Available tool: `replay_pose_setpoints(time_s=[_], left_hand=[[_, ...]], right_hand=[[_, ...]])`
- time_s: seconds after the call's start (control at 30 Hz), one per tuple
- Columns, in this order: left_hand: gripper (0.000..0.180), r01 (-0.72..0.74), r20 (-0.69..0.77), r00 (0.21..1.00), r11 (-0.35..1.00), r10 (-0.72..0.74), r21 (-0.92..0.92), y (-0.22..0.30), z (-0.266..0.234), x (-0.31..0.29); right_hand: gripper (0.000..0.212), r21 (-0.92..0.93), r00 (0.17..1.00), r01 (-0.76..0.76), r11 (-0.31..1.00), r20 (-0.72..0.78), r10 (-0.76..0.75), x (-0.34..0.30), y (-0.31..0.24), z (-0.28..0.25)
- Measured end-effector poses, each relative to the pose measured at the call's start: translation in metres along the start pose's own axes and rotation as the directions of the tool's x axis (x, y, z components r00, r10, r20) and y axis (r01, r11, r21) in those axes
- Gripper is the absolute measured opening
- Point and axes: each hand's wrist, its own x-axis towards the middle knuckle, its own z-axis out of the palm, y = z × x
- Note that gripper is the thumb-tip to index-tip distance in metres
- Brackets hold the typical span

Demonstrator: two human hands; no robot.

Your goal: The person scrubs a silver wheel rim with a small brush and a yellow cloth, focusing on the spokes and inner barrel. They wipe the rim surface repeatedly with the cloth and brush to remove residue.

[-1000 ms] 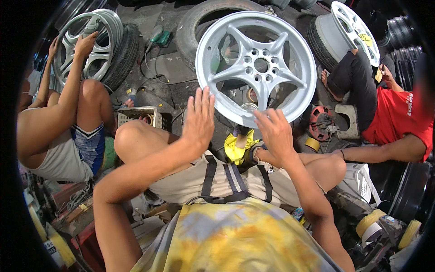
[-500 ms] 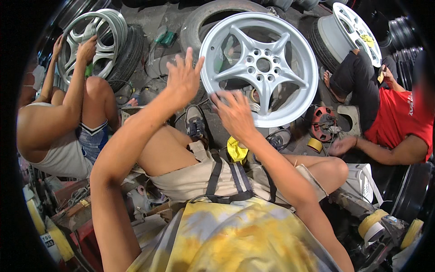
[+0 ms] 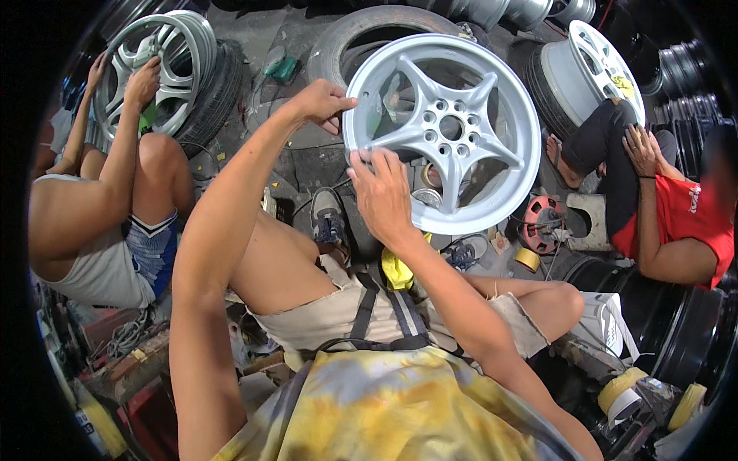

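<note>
A silver five-spoke alloy wheel [image 3: 480, 115] stands tilted in front of me, with a ring of holes around its hub. My left hand [image 3: 323, 105] is closed at its upper left edge, thumb and finger touching the rim. The curled fingers are partly hidden. Lower on the same side, my right hand [image 3: 383, 192] rests its bent fingertips on the rim, fingers slightly apart. Through the spokes a tape roll [image 3: 430, 175] and a round can [image 3: 427, 197] show. A crumpled yellow cloth [image 3: 397, 270] lies below my right wrist.
A tire [image 3: 327, 55] lies behind the wheel. To the left, a person handles another silver wheel [image 3: 177, 107]. On the right, a person in red sits by a white wheel [image 3: 607, 65]. A red cable reel [image 3: 540, 223] and yellow tape roll [image 3: 527, 260] are on the floor.
My left hand has gone from spread fingers to closed at the rim. The wheel sits slightly lower and further right. The person in red has brought both hands to the knee.
</note>
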Motion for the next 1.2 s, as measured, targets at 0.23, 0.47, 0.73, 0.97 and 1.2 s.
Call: replay_pose_setpoints(time_s=[0.23,0.47,0.73,0.97,1.2], left_hand=[[0.042,0.012,0.058,0.998,0.999,-0.01,-0.041,-0.001,-0.01,-0.011],[0.044,0.027,0.059,0.998,0.999,-0.024,-0.045,0.006,-0.007,-0.01],[0.041,-0.007,-0.012,1.0,0.999,0.008,0.035,0.011,-0.001,-0.01],[0.029,-0.143,-0.161,0.868,0.548,0.469,0.824,0.039,0.053,-0.069],[0.037,-0.359,0.301,0.876,0.092,0.378,0.929,0.009,0.148,-0.128]], right_hand=[[0.029,-0.002,0.993,-0.019,1.0,0.116,0.019,-0.089,0.039,-0.054],[0.023,0.243,0.964,-0.257,0.935,0.134,0.23,-0.024,0.016,-0.018],[0.018,0.087,0.974,-0.203,0.975,0.123,0.192,-0.03,0.004,-0.032],[0.039,-0.18,0.924,0.035,0.983,0.38,0.036,-0.083,0.041,-0.085],[0.022,-0.485,0.703,0.416,0.769,0.708,0.067,-0.041,0.167,-0.196]])
